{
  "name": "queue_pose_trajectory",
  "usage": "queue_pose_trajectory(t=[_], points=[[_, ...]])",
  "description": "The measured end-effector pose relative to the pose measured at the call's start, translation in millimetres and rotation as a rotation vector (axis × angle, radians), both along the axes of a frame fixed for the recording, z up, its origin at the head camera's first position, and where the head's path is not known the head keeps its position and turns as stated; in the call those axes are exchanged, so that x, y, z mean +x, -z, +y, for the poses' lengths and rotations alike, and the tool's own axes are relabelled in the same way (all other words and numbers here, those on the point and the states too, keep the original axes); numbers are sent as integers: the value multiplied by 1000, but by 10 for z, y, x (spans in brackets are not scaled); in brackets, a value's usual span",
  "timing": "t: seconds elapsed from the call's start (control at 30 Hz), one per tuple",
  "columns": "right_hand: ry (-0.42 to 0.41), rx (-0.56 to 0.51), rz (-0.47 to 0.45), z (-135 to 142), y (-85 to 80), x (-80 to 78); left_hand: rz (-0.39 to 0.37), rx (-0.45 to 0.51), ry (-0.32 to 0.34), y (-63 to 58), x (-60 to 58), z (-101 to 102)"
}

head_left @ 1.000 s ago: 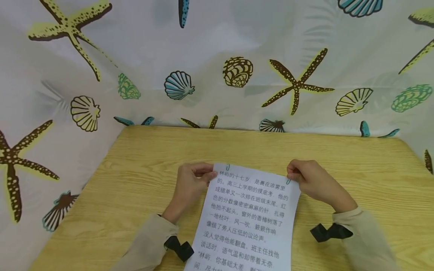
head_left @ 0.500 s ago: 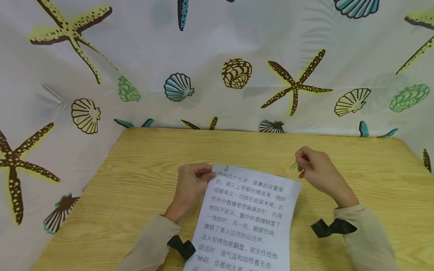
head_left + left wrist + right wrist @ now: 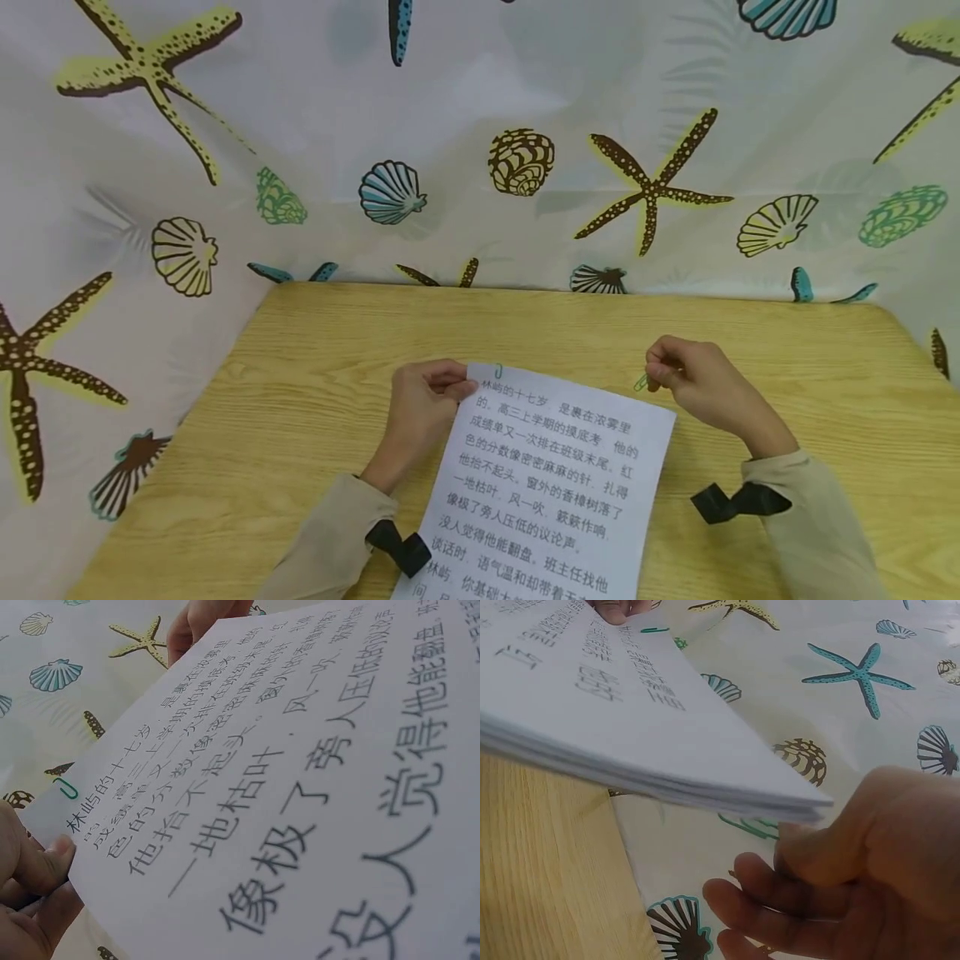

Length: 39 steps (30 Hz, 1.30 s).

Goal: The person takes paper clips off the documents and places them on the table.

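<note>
1. The left hand pinches the papers at their top left corner, its thumb lying on the printed face.
2. The right hand pinches a loose clip between thumb and fingers, with the remaining fingers bent.
3. The loose clip is green and sits just beyond the papers' top edge, near the right corner; whether it touches them cannot be told.
4. A second clip, also green, is fixed on the top edge, close to the left hand.
5. The papers are raised off the table at this top end, and the lower end runs out of the head view. Several layers show along their edge in the right wrist view.
6. The table is pale, grained wood; a white cloth with starfish and shells rises behind it and at the sides.
7. Both sleeves are beige, with black straps at the wrists.
</note>
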State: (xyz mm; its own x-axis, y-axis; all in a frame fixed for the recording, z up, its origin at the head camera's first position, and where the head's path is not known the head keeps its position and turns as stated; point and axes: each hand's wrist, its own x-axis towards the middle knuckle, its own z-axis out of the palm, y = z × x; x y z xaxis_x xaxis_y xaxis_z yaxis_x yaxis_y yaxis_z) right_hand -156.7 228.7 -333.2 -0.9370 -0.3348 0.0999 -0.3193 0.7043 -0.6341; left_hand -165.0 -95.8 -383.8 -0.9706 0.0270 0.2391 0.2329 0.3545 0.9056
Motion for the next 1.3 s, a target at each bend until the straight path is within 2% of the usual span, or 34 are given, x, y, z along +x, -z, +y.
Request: queue_pose_trajectory(t=[0.2, 0.47, 0.6, 0.73, 0.9, 1.3], points=[[30, -10, 21, 25, -6, 10, -44, 19, -27, 9, -31, 5], [68, -16, 70, 42, -12, 7, -172, 110, -67, 9, -59, 22], [98, -18, 108, 62, -18, -3, -194, 136, -75, 9, -73, 25], [130, -29, 100, 113, -21, -14, -216, 154, -98, 20, -102, 26], [190, -24, 91, 280, -2, -2, -243, 172, -101, 29, -123, 25], [335, 31, 146, 796, 146, 104, -254, 162, -107, 9, -133, -7]])
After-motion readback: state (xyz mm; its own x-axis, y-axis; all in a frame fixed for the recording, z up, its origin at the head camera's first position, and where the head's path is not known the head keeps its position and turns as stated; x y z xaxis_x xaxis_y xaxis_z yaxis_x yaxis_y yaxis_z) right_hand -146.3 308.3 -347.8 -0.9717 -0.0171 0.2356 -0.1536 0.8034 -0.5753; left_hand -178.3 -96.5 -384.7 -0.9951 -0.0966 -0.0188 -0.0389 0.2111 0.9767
